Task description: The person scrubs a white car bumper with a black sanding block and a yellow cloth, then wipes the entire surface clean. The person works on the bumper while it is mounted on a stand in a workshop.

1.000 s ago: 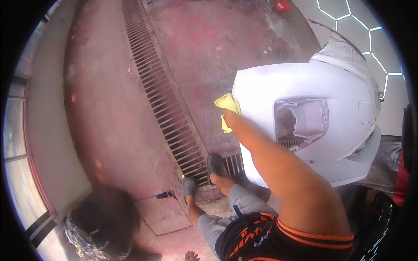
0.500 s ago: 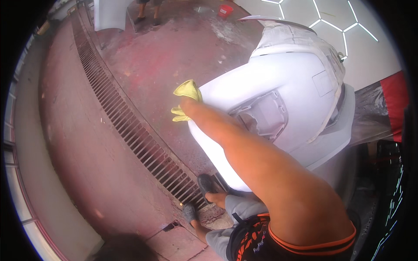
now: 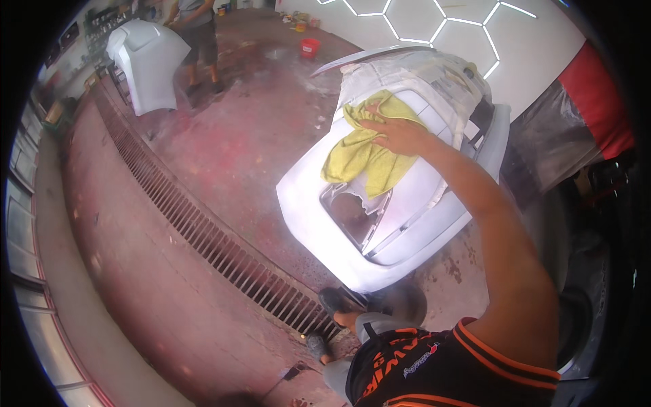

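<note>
My right hand is on a yellow cloth and holds it against the upper face of a white car body panel, which looks like a bumper. Part of the cloth is bunched under the fingers, and the rest drapes toward me over the edge of a large cut-out in the panel. My right arm reaches in from the right side. My left hand is not in view.
Crumpled pale masking sheet covers the panel's far part. A slotted floor drain runs along the left. Farther off, a person stands beside another white panel. A red bucket sits on the floor; dark-and-red sheeting hangs at right.
My right hand and the cloth have moved from the panel's left edge across onto its upper face, and the cloth is more spread out. The view has shifted, showing more of the far floor.
</note>
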`<state>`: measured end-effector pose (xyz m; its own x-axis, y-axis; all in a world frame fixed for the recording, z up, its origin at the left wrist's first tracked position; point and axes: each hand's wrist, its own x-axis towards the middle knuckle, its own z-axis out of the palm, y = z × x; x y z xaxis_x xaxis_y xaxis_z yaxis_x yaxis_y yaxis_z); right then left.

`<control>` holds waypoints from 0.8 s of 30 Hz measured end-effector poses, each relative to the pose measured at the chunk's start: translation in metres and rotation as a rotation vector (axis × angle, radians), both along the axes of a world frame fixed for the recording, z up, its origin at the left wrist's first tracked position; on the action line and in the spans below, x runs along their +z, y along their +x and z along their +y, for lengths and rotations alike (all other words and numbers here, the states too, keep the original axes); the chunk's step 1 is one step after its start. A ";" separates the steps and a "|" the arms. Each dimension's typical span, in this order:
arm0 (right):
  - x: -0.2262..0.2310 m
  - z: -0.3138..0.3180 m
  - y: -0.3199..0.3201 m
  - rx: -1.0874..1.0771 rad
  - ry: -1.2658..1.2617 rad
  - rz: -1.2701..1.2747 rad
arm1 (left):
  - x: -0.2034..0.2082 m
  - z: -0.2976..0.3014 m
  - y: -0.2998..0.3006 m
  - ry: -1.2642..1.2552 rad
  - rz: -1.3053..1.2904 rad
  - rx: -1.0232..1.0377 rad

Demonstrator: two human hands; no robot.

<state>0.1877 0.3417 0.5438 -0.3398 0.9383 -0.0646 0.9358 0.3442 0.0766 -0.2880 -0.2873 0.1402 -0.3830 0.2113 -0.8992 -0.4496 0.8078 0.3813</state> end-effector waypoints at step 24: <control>-0.264 -0.202 -0.128 0.446 -0.597 -0.263 | 0.039 -0.082 0.024 -0.044 0.058 0.057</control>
<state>0.0600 0.1397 0.2801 -0.5795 0.4987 -0.6446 0.6769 0.7350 -0.0399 -0.2642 -0.3691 0.1797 -0.4448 0.1480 -0.8833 -0.4738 0.7981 0.3723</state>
